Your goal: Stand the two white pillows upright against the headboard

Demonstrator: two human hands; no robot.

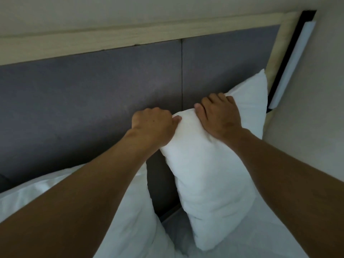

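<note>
A white pillow stands upright on the bed at the right, its back toward the grey padded headboard. My left hand grips its top left corner. My right hand presses down over its top edge, fingers curled behind it. A second white pillow sits to the left, lower in view and largely hidden under my left forearm; whether it leans on the headboard I cannot tell.
A pale wooden frame borders the headboard along the top and right side. A white strip light in a black mount hangs on the wall at the right. White bedding lies between the pillows.
</note>
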